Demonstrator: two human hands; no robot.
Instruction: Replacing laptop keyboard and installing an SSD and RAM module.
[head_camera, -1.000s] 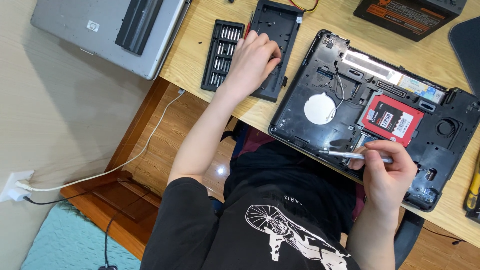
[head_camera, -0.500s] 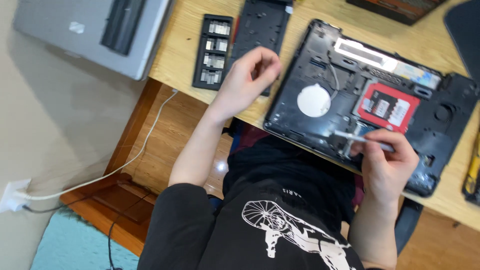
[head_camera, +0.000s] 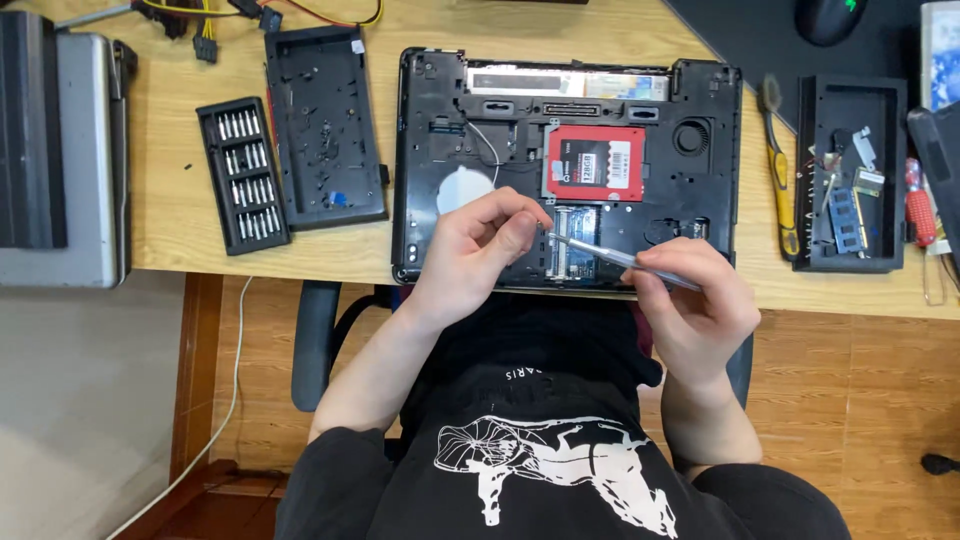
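Observation:
An opened black laptop (head_camera: 700, 110) lies bottom-up on the wooden desk, with a red drive (head_camera: 596, 162) and a memory slot (head_camera: 575, 255) exposed. My right hand (head_camera: 695, 310) grips a slim silver screwdriver (head_camera: 615, 258) whose tip points left toward the memory slot. My left hand (head_camera: 480, 245) hovers over the laptop's near edge, fingers curled, thumb and fingertips meeting at the screwdriver's tip. Whether they pinch a small part is too small to tell.
A screwdriver bit case (head_camera: 243, 175) and a black tray lid (head_camera: 322, 125) lie left of the laptop. A silver laptop (head_camera: 60, 160) sits at far left. At right are a yellow-handled brush (head_camera: 780, 165), a black parts tray (head_camera: 850, 175) and a mouse (head_camera: 828, 18).
My left hand has left the bit case area and come over to the laptop, meeting the screwdriver tip. The view has swung round to face the desk squarely.

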